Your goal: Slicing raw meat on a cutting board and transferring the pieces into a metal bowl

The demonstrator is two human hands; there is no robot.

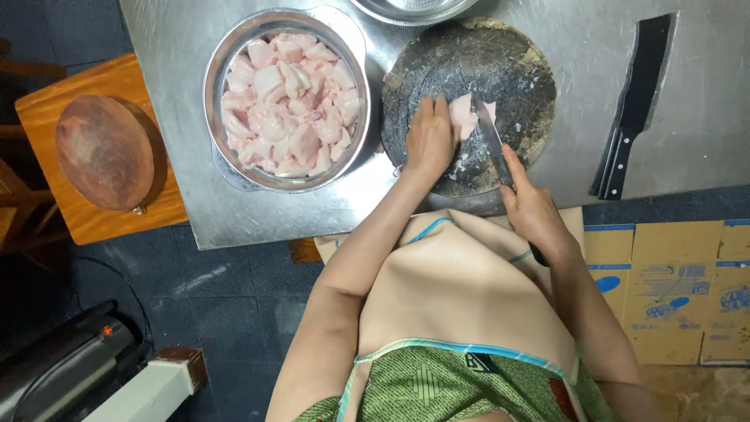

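- Cutting in progress: right hand point(533, 205) clamped on knife point(491, 141); left hand point(430, 141) pressed closed on pale meat piece point(462, 116) atop round dark chopping board point(469, 101).
- Steel bowl point(286, 98) already near full of cubes; apparently little left.
- Steel table point(687, 133), cleaver point(634, 101), wooden stool point(94, 156), cardboard on floor point(664, 289).

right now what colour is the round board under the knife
Dark grey-black, scuffed pale with cut marks: the cutting board, seen in the head view.
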